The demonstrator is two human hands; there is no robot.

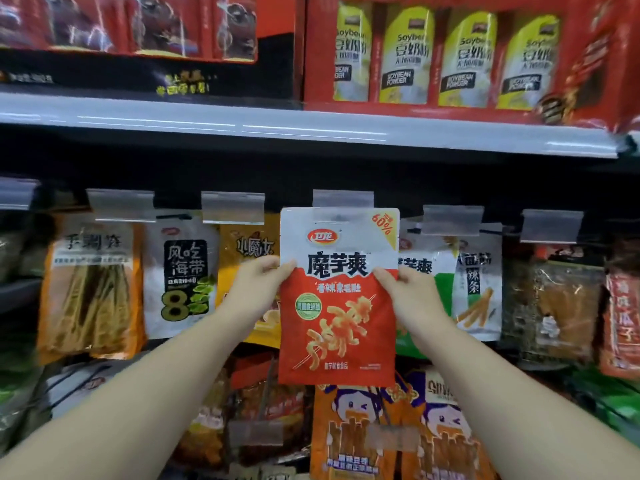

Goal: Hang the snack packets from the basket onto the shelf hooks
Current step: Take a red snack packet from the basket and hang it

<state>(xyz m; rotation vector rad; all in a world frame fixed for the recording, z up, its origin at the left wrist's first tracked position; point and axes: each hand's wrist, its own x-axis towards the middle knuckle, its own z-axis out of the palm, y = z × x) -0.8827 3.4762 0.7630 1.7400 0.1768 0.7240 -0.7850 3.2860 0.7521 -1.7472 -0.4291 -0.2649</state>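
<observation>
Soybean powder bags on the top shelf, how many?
4, side by side in the red display box at upper right: soybean bags at. More may sit behind them.

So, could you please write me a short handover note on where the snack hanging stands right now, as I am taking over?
Left hand: pinches the left edge of the red and white packet.
Right hand: pinches its right edge.
Packet: held upright at the hook row, its top just under the clear price tag holder; whether the hole is on the hook cannot be told.
Basket: out of view.
Left to do: confirm the packet hangs, let go, fetch the next one.
</observation>
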